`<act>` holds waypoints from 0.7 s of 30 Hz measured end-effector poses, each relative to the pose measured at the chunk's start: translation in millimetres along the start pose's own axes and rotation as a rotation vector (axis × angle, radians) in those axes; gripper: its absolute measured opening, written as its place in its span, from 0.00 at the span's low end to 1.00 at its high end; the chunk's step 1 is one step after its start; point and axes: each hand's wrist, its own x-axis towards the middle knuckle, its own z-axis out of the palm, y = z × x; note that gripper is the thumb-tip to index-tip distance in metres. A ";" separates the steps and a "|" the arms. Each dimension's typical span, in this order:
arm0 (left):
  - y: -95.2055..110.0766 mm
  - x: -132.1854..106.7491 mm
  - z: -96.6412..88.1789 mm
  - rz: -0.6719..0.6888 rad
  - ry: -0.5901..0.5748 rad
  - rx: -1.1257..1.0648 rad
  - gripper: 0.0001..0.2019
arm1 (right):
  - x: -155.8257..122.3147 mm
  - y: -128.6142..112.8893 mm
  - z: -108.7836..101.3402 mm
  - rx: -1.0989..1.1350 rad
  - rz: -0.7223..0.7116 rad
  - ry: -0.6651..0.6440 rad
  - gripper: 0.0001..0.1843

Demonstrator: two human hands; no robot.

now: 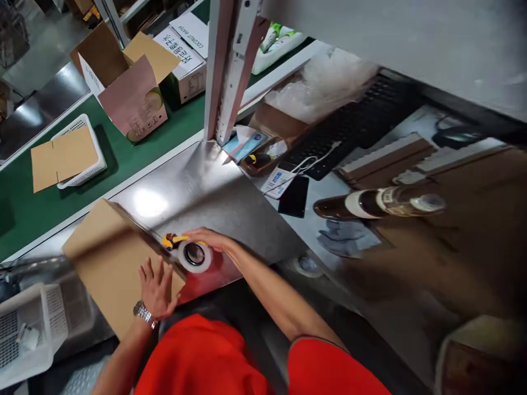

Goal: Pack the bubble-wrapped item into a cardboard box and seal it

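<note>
head view, left hand on carton, tape

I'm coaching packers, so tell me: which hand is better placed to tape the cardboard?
Probably the right hand: it holds the tape dispenser beside the cardboard, while the left hand rests spread on it.

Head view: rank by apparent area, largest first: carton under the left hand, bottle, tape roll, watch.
1. Carton, by a wide margin
2. Bottle, long but slim
3. Tape roll
4. Watch, partly turned out of view

Picture size only; differing nearness to the camera leaves real sizes unsure.
</note>
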 end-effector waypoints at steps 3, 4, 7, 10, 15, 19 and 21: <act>25.6 54.0 -17.2 -0.158 0.058 -0.004 0.43 | -47.9 25.3 -32.7 0.019 0.011 0.064 0.23; 33.0 71.7 -22.4 -0.200 0.072 0.005 0.44 | -61.1 34.0 -41.7 0.048 0.011 0.099 0.24; 48.8 119.4 -35.5 -0.316 0.116 0.057 0.44 | -93.0 62.2 -59.0 0.147 0.001 0.191 0.31; 54.5 162.5 -49.1 -0.435 0.172 0.069 0.44 | -117.9 94.0 -55.3 0.182 -0.033 0.224 0.36; 53.8 228.2 -71.0 -0.598 0.260 0.003 0.43 | -155.4 151.1 -10.7 0.203 -0.072 0.150 0.36; 49.5 252.3 -71.4 -0.593 0.267 -0.011 0.41 | -169.0 193.1 32.5 0.238 -0.152 0.211 0.38; 34.6 250.5 -74.0 -0.528 0.249 0.008 0.40 | -164.4 213.5 57.0 0.205 -0.193 0.285 0.41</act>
